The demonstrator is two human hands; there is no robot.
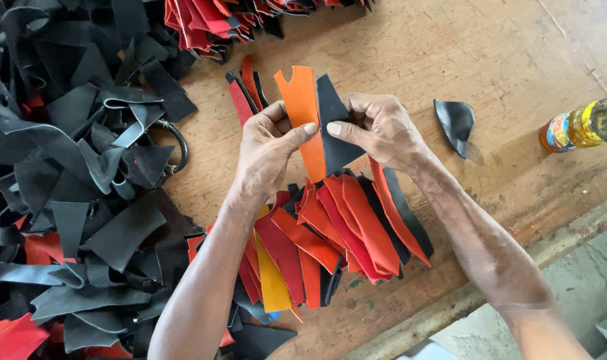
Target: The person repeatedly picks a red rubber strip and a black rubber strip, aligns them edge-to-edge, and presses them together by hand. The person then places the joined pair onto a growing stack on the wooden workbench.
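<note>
A worn wooden table (450, 53) fills the view. Its left side is covered by a large heap of black scraps (70, 167), with a few red ones mixed in. A fan of red, orange and yellow strips (330, 240) is spread below the hands, and a stack of red pieces (203, 20) lies at the top edge.

Above the fan, an orange strip (303, 113) is held with its long axis running nearly up and down in the view, leaning slightly; its notched end points away from the person. The strip is flat, smooth and bright orange. It is pinched by the left hand (267, 150), thumb closed over its face. A black piece (335, 127) just beside it is gripped by the closed fingers of the right hand (383, 130).

A curled black offcut (455, 123) and a yellow bottle (580, 127) lie to the right.
</note>
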